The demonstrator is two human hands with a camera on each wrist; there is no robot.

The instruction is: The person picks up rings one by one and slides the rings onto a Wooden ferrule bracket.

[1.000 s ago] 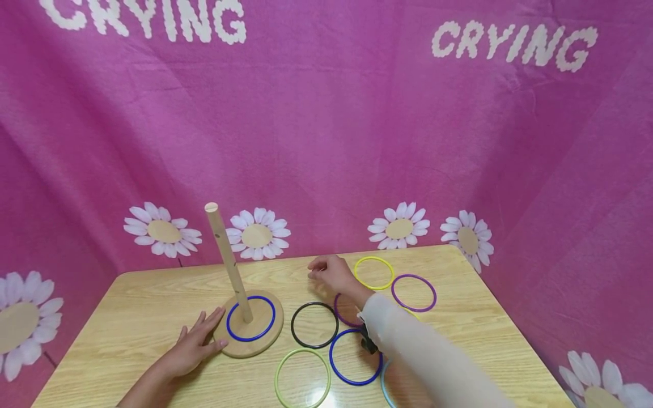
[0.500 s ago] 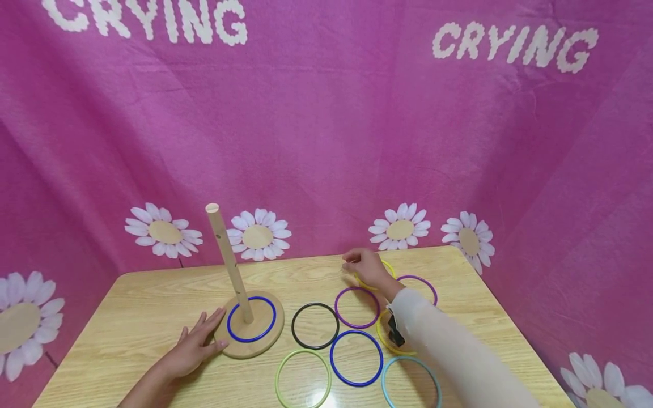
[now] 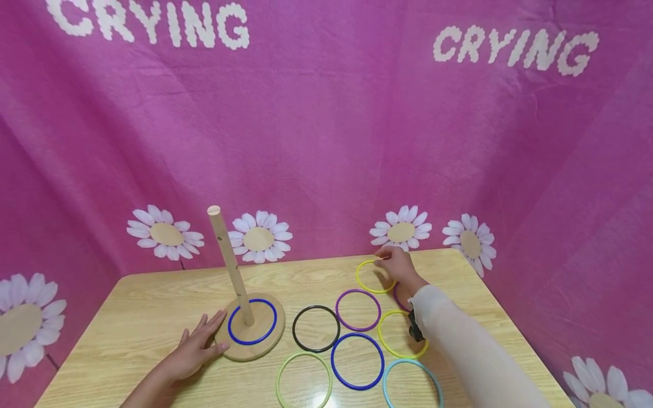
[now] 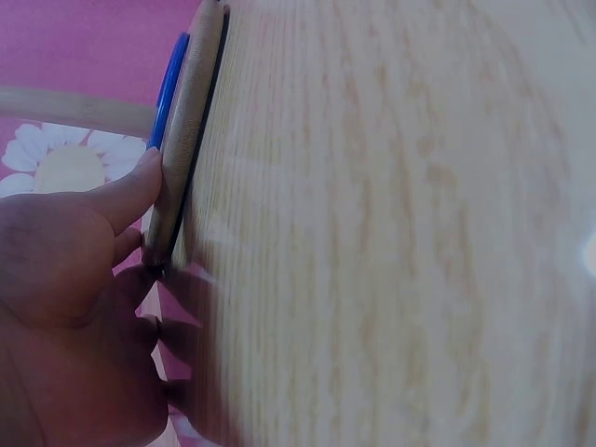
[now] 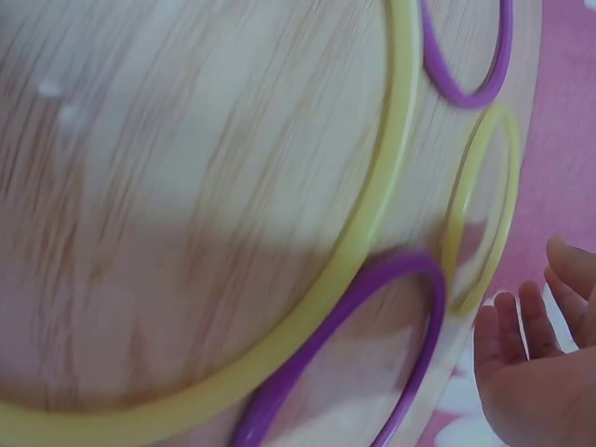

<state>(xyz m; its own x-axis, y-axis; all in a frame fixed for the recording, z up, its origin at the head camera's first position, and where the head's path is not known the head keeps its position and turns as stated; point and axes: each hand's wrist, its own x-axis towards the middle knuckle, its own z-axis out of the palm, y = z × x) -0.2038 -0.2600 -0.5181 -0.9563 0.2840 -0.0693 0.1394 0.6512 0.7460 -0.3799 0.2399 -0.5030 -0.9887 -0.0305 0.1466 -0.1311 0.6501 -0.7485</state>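
Note:
My left hand (image 3: 191, 352) rests at the left edge of a round wooden base (image 3: 250, 353), thumb on top and fingers spread along its side. The base carries an upright wooden post (image 3: 230, 266), and a blue ring (image 4: 169, 88) lies around the post's foot. Over the far right of the table, my right hand (image 3: 400, 266) hovers above the right part of a yellow ring (image 3: 374, 292). Its fingers (image 5: 535, 321) are loosely bent with nothing between them in the right wrist view. A purple ring (image 5: 436, 298) is partly hidden under this hand in the head view.
More rings lie flat on the wooden table: black (image 3: 316, 351), purple (image 3: 358, 330), dark blue (image 3: 357, 389), lime green (image 3: 304, 354), light blue (image 3: 411, 361) and another yellow ring (image 3: 379, 334). A pink cloth (image 3: 326, 141) with daisies hangs right behind the table.
My right hand has moved right, from above bare table behind the nearer purple ring to over the far yellow ring. My left hand stays at the base.

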